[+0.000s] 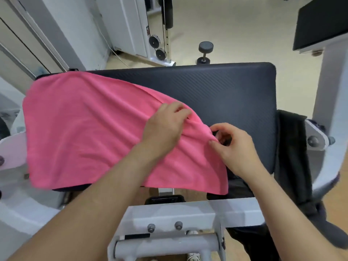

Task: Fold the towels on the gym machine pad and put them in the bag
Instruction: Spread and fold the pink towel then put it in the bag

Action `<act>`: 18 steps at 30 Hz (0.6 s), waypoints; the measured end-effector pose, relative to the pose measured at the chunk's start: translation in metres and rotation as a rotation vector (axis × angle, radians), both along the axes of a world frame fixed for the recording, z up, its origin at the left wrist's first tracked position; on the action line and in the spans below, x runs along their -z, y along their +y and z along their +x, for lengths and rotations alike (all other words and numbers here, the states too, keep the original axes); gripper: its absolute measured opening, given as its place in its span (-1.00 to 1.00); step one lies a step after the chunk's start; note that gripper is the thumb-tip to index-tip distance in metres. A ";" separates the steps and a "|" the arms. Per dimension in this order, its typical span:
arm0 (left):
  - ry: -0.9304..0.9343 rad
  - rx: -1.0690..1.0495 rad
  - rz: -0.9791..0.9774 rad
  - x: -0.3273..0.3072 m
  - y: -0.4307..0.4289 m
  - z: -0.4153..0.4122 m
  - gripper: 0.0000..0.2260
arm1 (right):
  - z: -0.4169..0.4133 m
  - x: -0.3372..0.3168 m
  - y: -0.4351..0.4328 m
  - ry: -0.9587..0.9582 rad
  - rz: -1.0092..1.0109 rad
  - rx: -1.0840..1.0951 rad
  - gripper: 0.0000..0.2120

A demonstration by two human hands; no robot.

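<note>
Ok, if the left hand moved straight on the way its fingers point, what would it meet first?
The left hand grips the pink towel. Beyond the towel's edge lies only the bare dark pad. Nothing else seems to stand in that line, though depth is unclear.

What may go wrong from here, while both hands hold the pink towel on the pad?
1. The pink towel hangs over the near and left edges of the pad; a strong pull may slide it off.
2. The left hand and the right hand grip close together at one bunched edge, so the fold may come out crooked.
</note>
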State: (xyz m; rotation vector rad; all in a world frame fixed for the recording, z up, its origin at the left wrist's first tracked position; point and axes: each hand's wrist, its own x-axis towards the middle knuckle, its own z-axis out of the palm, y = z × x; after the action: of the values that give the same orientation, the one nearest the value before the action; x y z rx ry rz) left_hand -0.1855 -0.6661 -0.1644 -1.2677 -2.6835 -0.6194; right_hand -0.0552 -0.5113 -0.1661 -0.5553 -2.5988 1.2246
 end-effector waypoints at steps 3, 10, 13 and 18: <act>-0.032 0.029 -0.043 -0.008 0.003 -0.012 -0.72 | 0.007 0.008 -0.014 0.145 0.212 -0.060 -0.78; -0.046 0.067 -0.087 -0.020 0.004 -0.017 -0.77 | 0.015 0.021 -0.018 0.124 0.314 -0.191 -0.70; -0.054 0.091 -0.041 -0.022 0.008 -0.024 -0.83 | 0.001 0.004 -0.013 0.198 -0.119 -0.020 -0.74; -0.422 0.004 0.327 -0.039 0.018 -0.026 -0.90 | -0.043 -0.025 0.003 -0.023 -0.585 -0.266 -0.80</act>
State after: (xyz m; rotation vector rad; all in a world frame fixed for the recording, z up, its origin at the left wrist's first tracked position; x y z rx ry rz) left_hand -0.2116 -0.6480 -0.1259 -1.1570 -2.7198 -1.3985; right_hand -0.0986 -0.5088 -0.1408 -0.3153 -2.3619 2.0973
